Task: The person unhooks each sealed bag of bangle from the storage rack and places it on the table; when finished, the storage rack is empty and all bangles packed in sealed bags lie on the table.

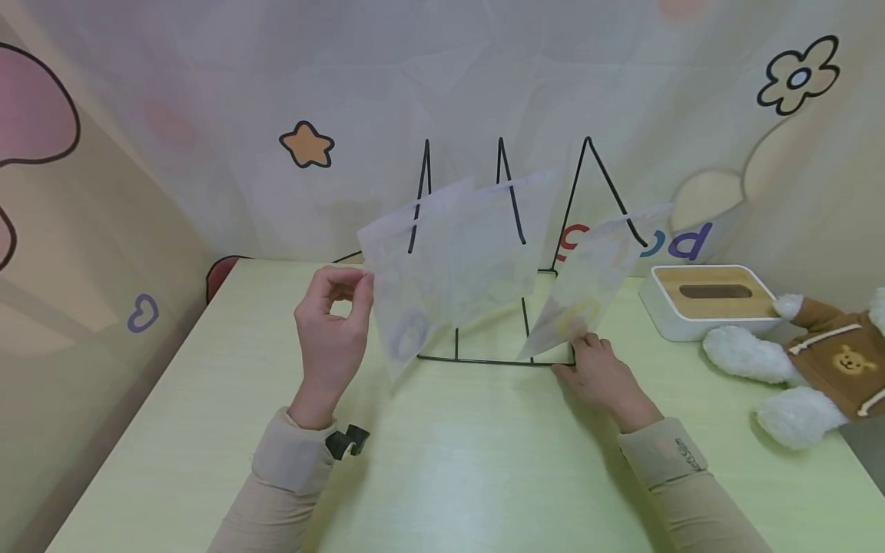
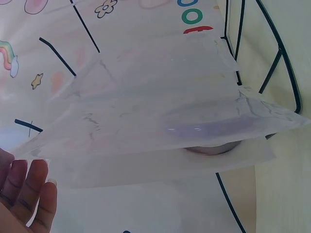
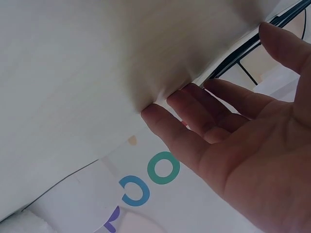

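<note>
A black wire rack (image 1: 494, 361) with three upright peaked prongs stands on the table, and translucent bags hang on its prongs. In the head view, my left hand (image 1: 335, 330) pinches the left edge of the leftmost bag (image 1: 408, 269) between thumb and forefinger. A pale purple ring shape shows through that bag. The middle bag (image 1: 501, 238) hangs beside it. Through the right bag (image 1: 604, 265) a yellow rounded shape shows. My right hand (image 1: 601, 376) is at the rack's front right base corner. In the right wrist view, its fairly straight fingers (image 3: 170, 131) touch the table and wire.
A white tissue box (image 1: 712, 311) with a wooden lid stands on the right of the table (image 1: 442, 476). Next to it sits a plush toy (image 1: 830, 361) in brown clothing. Behind the rack hangs a patterned cloth backdrop (image 1: 387, 84). A dark red edge shows behind the table's left corner.
</note>
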A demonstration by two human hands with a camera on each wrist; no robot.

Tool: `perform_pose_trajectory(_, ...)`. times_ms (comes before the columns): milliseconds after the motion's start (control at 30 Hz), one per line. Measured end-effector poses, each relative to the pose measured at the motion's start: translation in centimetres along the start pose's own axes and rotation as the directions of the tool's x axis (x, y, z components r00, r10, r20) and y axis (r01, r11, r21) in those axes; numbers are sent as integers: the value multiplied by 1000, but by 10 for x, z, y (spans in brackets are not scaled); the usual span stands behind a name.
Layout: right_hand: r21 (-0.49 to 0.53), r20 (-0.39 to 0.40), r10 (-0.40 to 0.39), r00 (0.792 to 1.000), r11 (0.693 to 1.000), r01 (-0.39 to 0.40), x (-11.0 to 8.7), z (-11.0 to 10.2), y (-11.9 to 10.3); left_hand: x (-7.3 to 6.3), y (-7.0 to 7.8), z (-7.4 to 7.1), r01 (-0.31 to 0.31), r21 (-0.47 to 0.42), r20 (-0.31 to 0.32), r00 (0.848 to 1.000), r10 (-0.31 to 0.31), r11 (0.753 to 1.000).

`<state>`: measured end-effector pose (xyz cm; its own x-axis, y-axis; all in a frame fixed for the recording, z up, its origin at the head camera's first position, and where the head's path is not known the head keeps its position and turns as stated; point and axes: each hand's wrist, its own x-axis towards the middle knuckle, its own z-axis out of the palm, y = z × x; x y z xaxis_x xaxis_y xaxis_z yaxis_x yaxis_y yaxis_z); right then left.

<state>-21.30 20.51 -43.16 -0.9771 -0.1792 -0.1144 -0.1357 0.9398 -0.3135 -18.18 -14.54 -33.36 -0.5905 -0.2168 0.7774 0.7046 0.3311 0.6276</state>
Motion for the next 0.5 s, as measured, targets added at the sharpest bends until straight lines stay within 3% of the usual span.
perform_pose_trajectory(500, -13, -18, -9, 1000, 1000, 9, -1, 0, 0, -1, 0, -2, 10, 10, -6, 1000, -10, 1000)
